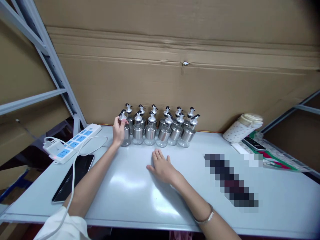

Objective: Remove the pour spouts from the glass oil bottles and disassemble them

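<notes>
Two rows of glass oil bottles with steel bands and black-levered pour spouts stand upright at the back of the table. My left hand [119, 130] is closed around the upper part of the leftmost front bottle [127, 136]; the fingers on its far side are hidden. Further right in the front row come a second bottle [138, 132], a third bottle [150, 132] and several more, ending with a slightly leaning-looking bottle [188, 135]. My right hand [162, 167] is palm down over the tabletop in front of them, fingers stretched out, holding nothing.
On the left lie a white power strip [81, 138] with a cable and a dark-screened tablet [83, 166]. A dotted white flask [238, 130] and a black device [253, 144] are on the right, near a pixelated patch. Cardboard [160, 83] walls the back of the table [120, 206].
</notes>
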Demonstrator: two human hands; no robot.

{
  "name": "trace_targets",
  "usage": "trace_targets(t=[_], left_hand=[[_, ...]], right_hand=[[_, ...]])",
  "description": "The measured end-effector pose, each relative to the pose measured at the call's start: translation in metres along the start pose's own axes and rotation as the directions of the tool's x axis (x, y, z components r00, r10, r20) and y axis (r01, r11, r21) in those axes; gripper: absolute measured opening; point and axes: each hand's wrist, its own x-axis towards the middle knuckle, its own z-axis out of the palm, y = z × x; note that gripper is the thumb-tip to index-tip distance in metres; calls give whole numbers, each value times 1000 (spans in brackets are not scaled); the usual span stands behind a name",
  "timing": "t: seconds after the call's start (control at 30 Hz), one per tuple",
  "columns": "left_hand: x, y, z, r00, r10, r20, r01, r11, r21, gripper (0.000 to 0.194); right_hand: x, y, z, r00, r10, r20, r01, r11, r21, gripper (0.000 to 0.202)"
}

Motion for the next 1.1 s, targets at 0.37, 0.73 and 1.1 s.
trace_targets(t=[0.37,0.73,1.1], left_hand=[[-34,93,22,949,155,276,-89,967,-237,37],[-99,77,48,824,70,563,-45,997,-58,47],[-115,74,53,831,76,551,-25,995,-100,53]], right_hand=[[1,21,-7,981,-129,-144,128,992,-13,59],[3,26,-19,606,-73,-792,663,597,452,49],[-5,16,-10,447,-224,-866,729,652,208,44]])
